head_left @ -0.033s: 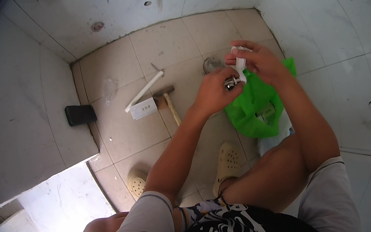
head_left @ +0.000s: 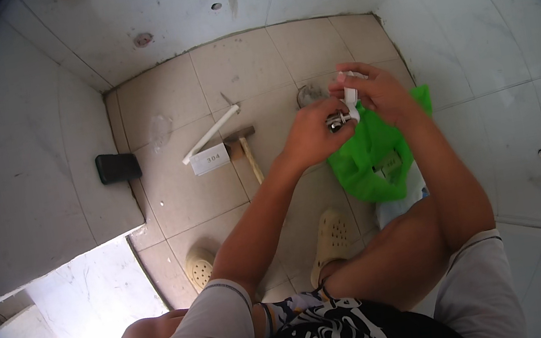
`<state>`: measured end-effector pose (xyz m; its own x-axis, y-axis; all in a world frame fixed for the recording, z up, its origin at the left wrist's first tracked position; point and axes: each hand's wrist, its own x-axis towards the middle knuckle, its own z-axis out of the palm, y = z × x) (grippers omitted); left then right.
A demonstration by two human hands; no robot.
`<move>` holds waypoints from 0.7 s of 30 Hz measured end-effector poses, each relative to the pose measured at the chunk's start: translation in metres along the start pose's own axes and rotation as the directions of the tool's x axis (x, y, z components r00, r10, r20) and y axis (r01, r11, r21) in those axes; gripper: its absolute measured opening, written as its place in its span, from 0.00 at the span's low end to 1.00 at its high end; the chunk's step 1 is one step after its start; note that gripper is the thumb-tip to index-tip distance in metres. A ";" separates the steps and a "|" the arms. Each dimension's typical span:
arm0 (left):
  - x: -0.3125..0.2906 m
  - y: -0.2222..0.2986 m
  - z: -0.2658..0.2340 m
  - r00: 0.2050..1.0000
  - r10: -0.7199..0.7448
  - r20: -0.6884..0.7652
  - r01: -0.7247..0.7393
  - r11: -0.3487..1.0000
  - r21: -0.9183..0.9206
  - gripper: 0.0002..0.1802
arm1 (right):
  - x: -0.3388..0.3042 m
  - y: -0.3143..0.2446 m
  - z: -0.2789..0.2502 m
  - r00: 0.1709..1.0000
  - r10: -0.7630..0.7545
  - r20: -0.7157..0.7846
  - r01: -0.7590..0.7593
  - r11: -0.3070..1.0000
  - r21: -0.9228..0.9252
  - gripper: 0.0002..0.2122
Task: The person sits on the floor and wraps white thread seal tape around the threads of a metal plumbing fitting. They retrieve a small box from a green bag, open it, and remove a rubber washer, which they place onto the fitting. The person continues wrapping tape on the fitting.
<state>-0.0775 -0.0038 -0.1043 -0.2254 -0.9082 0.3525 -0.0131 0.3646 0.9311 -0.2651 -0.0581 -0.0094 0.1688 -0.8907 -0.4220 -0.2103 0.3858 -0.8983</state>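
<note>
My left hand (head_left: 312,132) is closed around a small shiny metal pipe fitting (head_left: 336,122), most of it hidden by the fingers. From the fitting a strip of white thread seal tape (head_left: 351,98) runs up to my right hand (head_left: 378,90). The right fingers are curled around the white tape's upper end, partly covering it. Below both hands lies a crumpled green bag (head_left: 367,146) on the floor, with a small box (head_left: 388,163) showing in its opening.
Left of my hands are a hammer (head_left: 251,158), a white box (head_left: 210,159), a white tube (head_left: 212,134) and clear plastic wrap (head_left: 159,130). A dark phone (head_left: 119,167) rests at the left ledge. Tiled walls (head_left: 475,30) enclose the floor; my beige clogs (head_left: 330,239) stand below.
</note>
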 end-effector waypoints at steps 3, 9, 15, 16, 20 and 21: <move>0.003 -0.001 -0.006 0.995 -0.094 0.019 0.096 0.982 -0.164 0.16 | 0.004 0.005 0.006 0.993 -0.095 -0.072 0.064 0.934 -0.353 0.26; 0.007 0.002 -0.013 0.946 -0.301 0.121 0.313 0.750 -0.583 0.11 | -0.004 -0.003 0.023 0.962 -0.271 -0.009 0.225 0.815 -0.533 0.23; 0.015 -0.014 -0.027 0.887 -0.456 0.074 0.347 0.552 -0.758 0.11 | -0.012 -0.009 0.036 0.945 -0.294 0.140 0.324 0.807 -0.494 0.20; 0.014 -0.016 -0.028 0.880 -0.470 0.064 0.355 0.561 -0.748 0.11 | -0.013 -0.009 0.038 0.942 -0.299 0.156 0.335 0.784 -0.522 0.20; 0.013 -0.019 -0.026 0.880 -0.468 0.084 0.309 0.427 -0.850 0.11 | -0.014 -0.008 0.040 0.936 -0.307 0.170 0.350 0.777 -0.524 0.18; 0.012 -0.019 -0.026 0.879 -0.471 0.073 0.296 0.420 -0.858 0.11 | -0.014 -0.008 0.039 0.943 -0.286 0.170 0.332 0.767 -0.550 0.18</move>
<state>-0.0550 -0.0270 -0.1149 -0.2633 -0.9552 -0.1353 0.7632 -0.2921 0.5764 -0.2279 -0.0388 -0.0010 0.3834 -0.9093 -0.1618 -0.6344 -0.1320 -0.7617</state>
